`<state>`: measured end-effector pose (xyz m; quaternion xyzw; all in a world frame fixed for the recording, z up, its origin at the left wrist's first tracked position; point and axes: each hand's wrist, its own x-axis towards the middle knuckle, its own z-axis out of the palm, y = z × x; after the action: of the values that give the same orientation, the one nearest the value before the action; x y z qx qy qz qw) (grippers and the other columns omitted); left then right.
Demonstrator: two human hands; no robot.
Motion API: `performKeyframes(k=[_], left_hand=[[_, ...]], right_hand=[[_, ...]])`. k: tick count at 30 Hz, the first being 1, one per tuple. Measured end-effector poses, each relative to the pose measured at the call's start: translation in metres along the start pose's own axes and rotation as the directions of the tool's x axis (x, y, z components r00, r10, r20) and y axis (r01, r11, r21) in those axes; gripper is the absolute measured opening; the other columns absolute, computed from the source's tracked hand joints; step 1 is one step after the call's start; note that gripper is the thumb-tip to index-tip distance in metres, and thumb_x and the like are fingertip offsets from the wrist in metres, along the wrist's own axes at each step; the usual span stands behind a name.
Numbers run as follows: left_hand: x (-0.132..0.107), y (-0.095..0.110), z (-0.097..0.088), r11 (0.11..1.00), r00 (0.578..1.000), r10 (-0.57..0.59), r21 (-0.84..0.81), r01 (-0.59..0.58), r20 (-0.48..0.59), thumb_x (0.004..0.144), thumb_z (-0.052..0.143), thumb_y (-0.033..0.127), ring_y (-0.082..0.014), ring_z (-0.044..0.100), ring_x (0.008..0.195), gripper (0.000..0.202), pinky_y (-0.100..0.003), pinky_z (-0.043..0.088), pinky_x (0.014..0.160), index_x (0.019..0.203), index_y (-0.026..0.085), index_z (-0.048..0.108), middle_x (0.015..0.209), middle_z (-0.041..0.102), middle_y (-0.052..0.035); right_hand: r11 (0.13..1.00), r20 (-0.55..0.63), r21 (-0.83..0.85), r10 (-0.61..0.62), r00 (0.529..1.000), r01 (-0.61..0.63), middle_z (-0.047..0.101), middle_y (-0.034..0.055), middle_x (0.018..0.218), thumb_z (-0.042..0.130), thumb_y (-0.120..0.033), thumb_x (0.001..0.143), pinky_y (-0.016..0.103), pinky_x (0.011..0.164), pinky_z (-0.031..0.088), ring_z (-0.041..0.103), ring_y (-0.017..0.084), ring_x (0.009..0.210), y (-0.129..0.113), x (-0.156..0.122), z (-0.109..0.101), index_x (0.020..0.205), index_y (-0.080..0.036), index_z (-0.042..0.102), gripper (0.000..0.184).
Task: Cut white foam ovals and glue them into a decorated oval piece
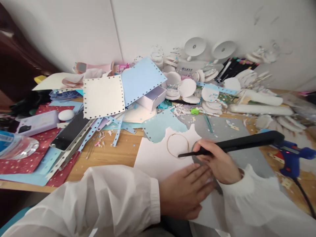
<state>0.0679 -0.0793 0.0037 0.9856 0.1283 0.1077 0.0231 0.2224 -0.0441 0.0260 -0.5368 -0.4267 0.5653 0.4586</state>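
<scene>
My left hand (186,192) lies flat with fingers stretched out on a white sheet of paper (155,158), pressing it onto the wooden desk. My right hand (218,163) is closed round a long black tool (237,143) whose thin tip touches the paper at the lower edge of a thin brown ring (177,145). The ring lies on the white sheet just above both hands. Both arms wear white sleeves.
A blue glue gun (292,156) lies to the right on a grey mat (222,130). Blue and white punched paper sheets (103,95), paper strips, white paper discs (187,87), a small box and a phone (70,131) crowd the back and left.
</scene>
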Motion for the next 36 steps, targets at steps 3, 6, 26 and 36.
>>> performKeyframes(k=[3, 6, 26, 36], left_hand=[[-0.006, -0.002, -0.001, 1.0, 1.0, 0.011, 0.017, -0.011, -0.017, 0.088, 0.04, 0.037, -0.0293, 0.032, 0.136, 0.061, -0.041, 0.011, 0.114, 0.139, 0.003, 0.036, 0.145, 0.037, -0.0211], [-0.011, -0.004, -0.003, 0.998, 0.999, 0.034, 0.055, -0.032, -0.026, 0.087, 0.043, 0.039, -0.0297, 0.032, 0.136, 0.062, -0.042, 0.012, 0.114, 0.139, 0.004, 0.037, 0.145, 0.037, -0.0215], [-0.029, -0.008, -0.006, 0.983, 0.991, -0.116, -0.137, 0.125, 0.072, 0.087, 0.043, 0.042, -0.0329, 0.033, 0.134, 0.061, -0.044, 0.021, 0.11, 0.136, 0.005, 0.037, 0.144, 0.036, -0.0226], [-0.014, 0.032, 0.009, 0.988, 0.987, -0.13, 0.067, 0.137, -0.093, 0.096, 0.033, 0.032, -0.0288, 0.044, 0.129, 0.045, -0.046, 0.028, 0.107, 0.133, 0.01, 0.045, 0.138, 0.049, -0.0146]], right_hand=[[0.991, -0.061, 0.136, -0.006, 0.998, 0.015, 0.048, -0.0046, 0.057, 0.065, -0.037, 0.071, 0.02, 0.038, 0.025, 0.029, 0.005, 0.041, -0.002, 0.0, 0.008, 0.063, -0.018, 0.057, 0.022], [0.978, -0.094, 0.2, -0.05, 0.994, 0.068, 0.043, -0.0062, 0.053, 0.064, -0.032, 0.071, 0.02, 0.039, 0.022, 0.027, 0.005, 0.04, -0.006, -0.002, 0.012, 0.064, -0.02, 0.051, 0.02], [0.962, -0.098, 0.231, -0.128, 0.987, 0.147, 0.038, -0.0072, 0.056, 0.068, -0.029, 0.072, 0.02, 0.042, 0.028, 0.029, 0.004, 0.045, -0.033, 0.007, 0.001, 0.065, -0.019, 0.051, 0.021], [0.992, 0.023, 0.117, -0.05, 0.998, 0.047, 0.044, -0.0056, 0.059, 0.075, -0.034, 0.07, 0.021, 0.043, 0.028, 0.035, 0.006, 0.048, -0.001, 0.026, 0.017, 0.074, -0.02, 0.064, 0.018]])
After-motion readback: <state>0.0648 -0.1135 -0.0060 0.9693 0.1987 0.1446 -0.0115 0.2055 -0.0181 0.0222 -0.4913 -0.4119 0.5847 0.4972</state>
